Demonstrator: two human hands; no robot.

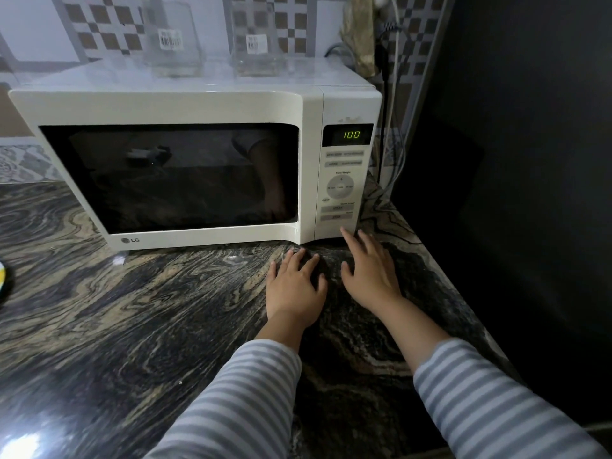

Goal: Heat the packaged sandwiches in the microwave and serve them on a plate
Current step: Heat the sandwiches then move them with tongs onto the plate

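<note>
A white microwave (212, 104) stands at the back of the dark marbled counter (139, 309), its door shut. The window is dark, so what lies inside is hidden. Its green display (351, 134) reads 100, above the button panel (341, 190). My left hand (294, 286) rests flat on the counter just in front of the microwave's lower right corner, fingers spread and holding nothing. My right hand (371, 276) lies beside it, fingers apart, its fingertips just below the button panel. No sandwiches can be seen.
Two clear glass containers (172, 41) (256, 41) stand on top of the microwave. Cables (389, 94) hang down the wall at its right. A dark surface (513, 160) borders the counter's right edge. A sliver of something white and yellow (2, 276) shows at the far left.
</note>
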